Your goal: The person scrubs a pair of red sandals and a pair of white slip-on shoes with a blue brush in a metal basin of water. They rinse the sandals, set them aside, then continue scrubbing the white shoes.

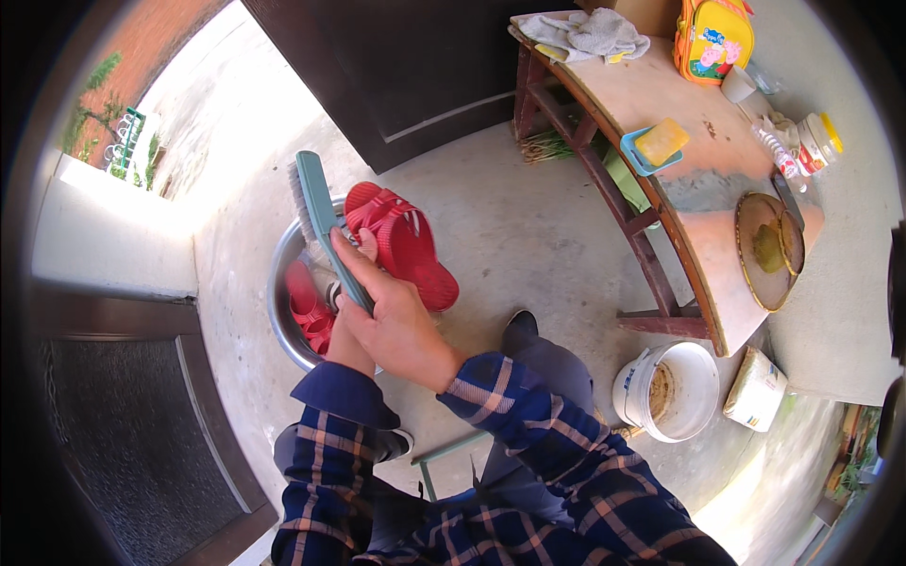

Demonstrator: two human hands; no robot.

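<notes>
My right hand [410, 327] grips the handle of a green scrubbing brush [316, 189]. The brush's pale bristles face left. Beneath it, my left hand [348, 344] is largely hidden by my right hand and the brush, with a thumb showing against a red slide sandal [414, 251] that it holds over the basin's right rim. A metal basin [279, 301] stands on the floor below both hands. Inside it lies another red sandal [309, 301], partly covered by my left wrist. Something black and white in the basin is too hidden to identify.
To the right stands a table [697, 124] bearing a yellow soap bar [662, 141] in a blue dish [640, 157], a grey cloth [587, 34] and a yellow backpack [715, 42]. A white bucket [697, 393] and a filled bag [755, 389] are nearby. A dark door [425, 71] stands ahead.
</notes>
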